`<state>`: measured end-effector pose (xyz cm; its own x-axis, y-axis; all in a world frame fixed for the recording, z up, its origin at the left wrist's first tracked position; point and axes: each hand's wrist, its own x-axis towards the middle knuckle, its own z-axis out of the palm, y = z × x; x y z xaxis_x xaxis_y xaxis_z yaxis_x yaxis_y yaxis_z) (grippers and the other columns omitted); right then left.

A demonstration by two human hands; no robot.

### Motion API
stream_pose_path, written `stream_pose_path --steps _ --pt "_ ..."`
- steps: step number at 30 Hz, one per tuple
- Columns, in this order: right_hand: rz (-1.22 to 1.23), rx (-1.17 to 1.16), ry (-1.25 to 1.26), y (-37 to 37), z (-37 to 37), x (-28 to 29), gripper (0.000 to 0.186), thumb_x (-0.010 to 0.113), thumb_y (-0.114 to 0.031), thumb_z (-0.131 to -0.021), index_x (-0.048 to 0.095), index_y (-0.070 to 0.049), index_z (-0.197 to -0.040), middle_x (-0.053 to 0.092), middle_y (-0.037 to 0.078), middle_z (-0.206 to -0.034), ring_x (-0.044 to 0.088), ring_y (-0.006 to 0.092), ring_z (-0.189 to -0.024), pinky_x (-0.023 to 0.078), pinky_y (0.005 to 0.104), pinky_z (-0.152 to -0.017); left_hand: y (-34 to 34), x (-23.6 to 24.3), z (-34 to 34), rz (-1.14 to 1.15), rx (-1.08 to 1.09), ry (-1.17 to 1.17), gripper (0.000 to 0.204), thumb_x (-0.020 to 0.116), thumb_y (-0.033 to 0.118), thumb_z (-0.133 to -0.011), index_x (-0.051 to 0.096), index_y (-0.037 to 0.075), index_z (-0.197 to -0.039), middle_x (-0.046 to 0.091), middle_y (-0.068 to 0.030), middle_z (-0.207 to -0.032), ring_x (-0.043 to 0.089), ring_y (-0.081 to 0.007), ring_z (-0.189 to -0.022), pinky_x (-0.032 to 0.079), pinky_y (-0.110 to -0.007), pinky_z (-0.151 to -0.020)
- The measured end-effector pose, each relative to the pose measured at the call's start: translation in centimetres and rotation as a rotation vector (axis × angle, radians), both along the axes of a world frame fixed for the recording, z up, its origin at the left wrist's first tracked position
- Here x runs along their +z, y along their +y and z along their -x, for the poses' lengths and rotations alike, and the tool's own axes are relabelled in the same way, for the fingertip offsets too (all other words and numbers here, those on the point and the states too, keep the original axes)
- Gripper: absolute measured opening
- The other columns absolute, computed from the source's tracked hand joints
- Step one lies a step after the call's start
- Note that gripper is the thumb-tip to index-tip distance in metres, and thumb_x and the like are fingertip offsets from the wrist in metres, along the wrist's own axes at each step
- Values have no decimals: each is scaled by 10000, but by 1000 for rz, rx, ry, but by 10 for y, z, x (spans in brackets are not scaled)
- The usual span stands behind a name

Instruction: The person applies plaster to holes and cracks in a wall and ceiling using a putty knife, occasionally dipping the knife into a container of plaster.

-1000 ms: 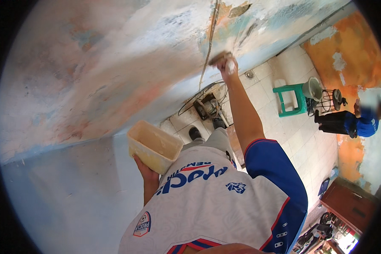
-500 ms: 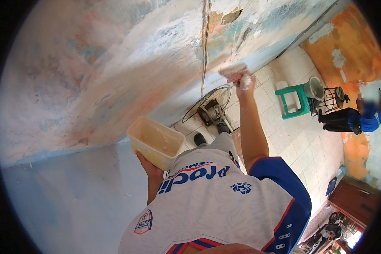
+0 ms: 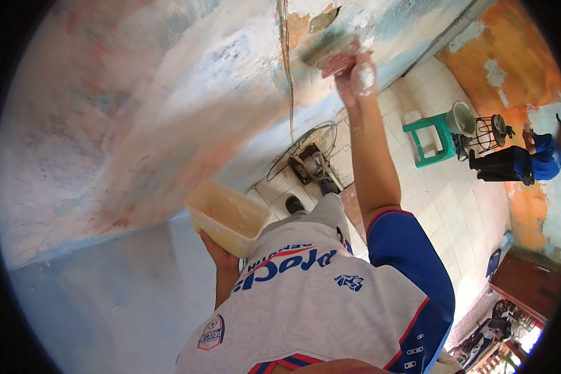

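Note:
My right hand [image 3: 359,78], smeared with white paste, is raised and closed around a wide putty knife [image 3: 330,57]. Its broad edge lies against the patchy plastered wall [image 3: 193,106], just below a bare flaked spot [image 3: 324,19]; motion blurs the blade a little. Low on the left, my left hand [image 3: 218,250] grips a cream rectangular plastic tub [image 3: 227,215] from its side and underneath. The tub is tilted, with paste residue on its inner walls; how much lies at the bottom is hard to see.
A cable [image 3: 288,75] runs down the wall to a dark machine [image 3: 308,163] with coiled cord by my feet. On the tiled floor are a green stool [image 3: 430,140], a grey bucket [image 3: 460,118] and a round stool [image 3: 498,129]. A person in blue [image 3: 545,156] stands at the right.
My right hand with the putty knife has moved up along the wall, toward the flaked spot. The left hand and tub have hardly moved.

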<state>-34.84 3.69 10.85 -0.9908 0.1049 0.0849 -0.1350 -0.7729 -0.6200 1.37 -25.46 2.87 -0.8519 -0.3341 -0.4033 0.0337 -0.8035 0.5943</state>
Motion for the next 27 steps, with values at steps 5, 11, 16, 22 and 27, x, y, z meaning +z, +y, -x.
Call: stream_pose_path --steps 5,11,16,22,27 --pt "-57 -23 -106 34 -31 41 281 469 -155 -887 564 38 -1067 618 134 -774 605 247 -655 541 382 -624 -3 -12 7 -58 34 -67 683 336 600 -987 290 156 -1504 368 -92 -1515 388 -309 -1365 347 -470 -1122" --pt "-325 -155 -627 24 -20 -164 242 517 -134 -965 496 -14 -757 491 114 -516 518 243 -385 436 388 -332 -6 -15 5 -25 64 -86 670 329 590 -994 309 142 -1492 396 -101 -1496 407 -310 -1352 357 -469 -1116" --pt "52 102 -262 -22 17 -183 167 524 -129 -950 524 -54 -801 520 67 -626 502 178 -483 451 277 -442 -13 -19 -9 -21 100 -110 657 323 577 -1000 307 142 -1492 398 -105 -1494 410 -316 -1348 357 -470 -1116" --pt "86 -112 -202 -39 21 17 110 547 -78 -921 577 24 -947 516 63 -684 504 155 -566 460 299 -489 -9 -4 -11 -4 121 -66 654 329 573 -1002 310 140 -1491 401 -102 -1490 417 -317 -1341 353 -473 -1117" --pt "-125 136 298 14 -8 123 368 383 -189 -954 565 20 -713 569 163 -649 554 277 -588 510 398 -605 -16 -12 9 -36 57 -11 651 333 567 -1004 299 143 -1497 381 -101 -1504 403 -314 -1351 351 -476 -1117"
